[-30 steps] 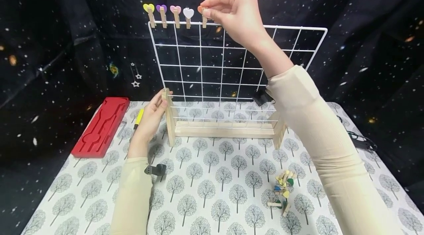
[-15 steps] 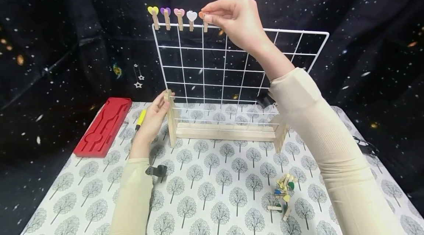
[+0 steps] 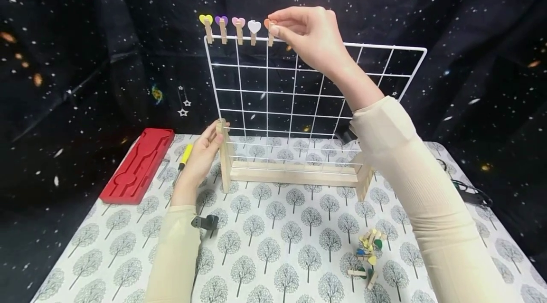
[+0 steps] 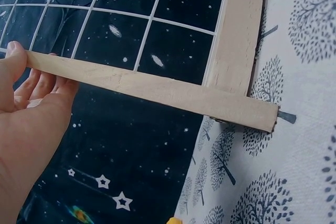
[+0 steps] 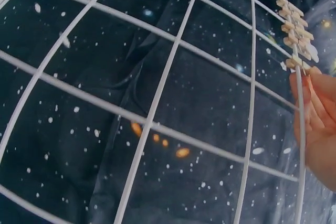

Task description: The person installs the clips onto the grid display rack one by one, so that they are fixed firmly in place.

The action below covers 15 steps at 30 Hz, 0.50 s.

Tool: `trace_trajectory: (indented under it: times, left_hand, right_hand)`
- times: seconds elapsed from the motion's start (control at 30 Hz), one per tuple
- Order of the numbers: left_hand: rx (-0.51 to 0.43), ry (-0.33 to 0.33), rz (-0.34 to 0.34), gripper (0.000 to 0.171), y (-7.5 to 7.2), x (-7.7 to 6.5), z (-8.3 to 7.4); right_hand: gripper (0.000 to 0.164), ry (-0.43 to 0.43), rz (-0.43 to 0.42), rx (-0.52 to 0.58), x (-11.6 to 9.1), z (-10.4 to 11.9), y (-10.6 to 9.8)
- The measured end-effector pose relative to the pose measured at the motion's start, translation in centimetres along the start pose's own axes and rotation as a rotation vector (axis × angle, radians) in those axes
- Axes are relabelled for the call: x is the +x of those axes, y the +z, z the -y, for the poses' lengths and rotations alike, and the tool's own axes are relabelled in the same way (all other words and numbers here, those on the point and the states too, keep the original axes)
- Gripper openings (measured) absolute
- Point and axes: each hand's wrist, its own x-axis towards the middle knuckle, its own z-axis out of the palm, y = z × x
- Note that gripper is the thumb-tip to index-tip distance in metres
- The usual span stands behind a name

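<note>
My right hand (image 3: 314,37) pinches a small wooden clothespin (image 3: 271,39) with an orange heart, at the top wire of a white wire grid (image 3: 295,69). Left of it, yellow, purple, pink and white heart clothespins (image 3: 239,32) stand in a row on the same wire. In the right wrist view the fingers (image 5: 310,90) meet the lowest clothespin of that row. My left hand (image 3: 204,151) grips the upper end of the stand's left wooden post (image 3: 224,160); the left wrist view shows thumb and fingers on either side of this wooden post (image 4: 142,85).
Several loose clothespins (image 3: 368,250) lie in a pile on the tree-patterned cloth at the right. A red molded tray (image 3: 138,165) and a yellow-handled tool (image 3: 185,155) lie at the left. A black cabled item (image 3: 470,194) sits at the right edge.
The whole scene sits slightly lower and further right as the head view shifts. Both hands keep their places, the right on the orange-heart clothespin and the left on the post.
</note>
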Motion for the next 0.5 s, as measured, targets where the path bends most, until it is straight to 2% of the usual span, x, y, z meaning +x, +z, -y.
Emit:
trace_trajectory:
  times: [0.13, 0.2, 0.27, 0.37, 0.5]
  left_hand:
    - [0.008, -0.008, -0.002, 0.05, 0.2, -0.3, -0.3]
    - [0.015, -0.009, -0.003, 0.05, 0.3, -0.3, -0.4]
    - [0.018, -0.009, -0.002, 0.05, 0.3, -0.4, -0.3]
    - [0.015, 0.001, -0.003, 0.05, 0.3, -0.4, -0.3]
    - [0.015, 0.011, -0.005, 0.049, 0.3, -0.2, -0.5]
  right_hand:
    - [0.037, -0.009, -0.014, 0.085, -0.9, 0.4, -0.5]
    - [0.038, -0.042, -0.047, 0.146, -1.8, 0.6, -0.7]
    - [0.037, -0.105, -0.085, 0.186, -3.0, 0.5, -0.8]
    - [0.033, -0.254, -0.143, 0.205, -5.1, -0.5, -0.8]
    - [0.028, -0.387, -0.134, 0.17, -8.4, -3.1, -0.5]
